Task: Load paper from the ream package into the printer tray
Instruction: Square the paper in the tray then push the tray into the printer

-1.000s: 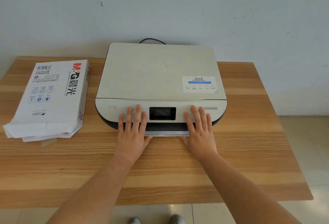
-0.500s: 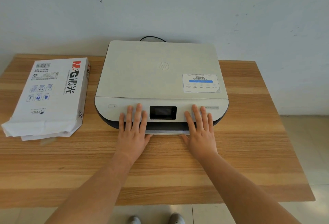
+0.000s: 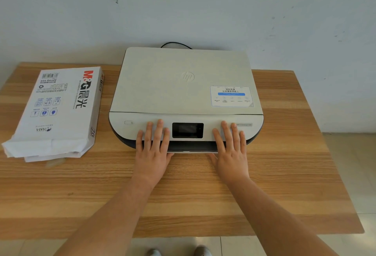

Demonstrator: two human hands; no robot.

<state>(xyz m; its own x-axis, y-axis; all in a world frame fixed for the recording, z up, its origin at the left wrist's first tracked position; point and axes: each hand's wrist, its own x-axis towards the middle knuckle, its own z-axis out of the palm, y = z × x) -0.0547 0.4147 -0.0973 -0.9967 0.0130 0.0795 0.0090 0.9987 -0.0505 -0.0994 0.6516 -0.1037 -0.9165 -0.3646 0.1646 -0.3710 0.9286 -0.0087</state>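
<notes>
Both hands lie flat with fingers spread, gripping nothing: left hand [image 3: 153, 154] and right hand [image 3: 231, 153] flank the screen [image 3: 187, 130] on the printer [image 3: 186, 97]. The tray [image 3: 191, 147], seemingly shut, sits between the thumbs. Uneven pushing could skew it. The ream package [image 3: 59, 111] lies well left of the fingertips.

Bright, even daylight; soft shadows, edges bowed

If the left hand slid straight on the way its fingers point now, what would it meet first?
The left hand lies flat on the white printer's front panel, fingers pointing toward the wall. Sliding on, it would first meet the front edge of the beige scanner lid, though how high that step stands is unclear.
</notes>
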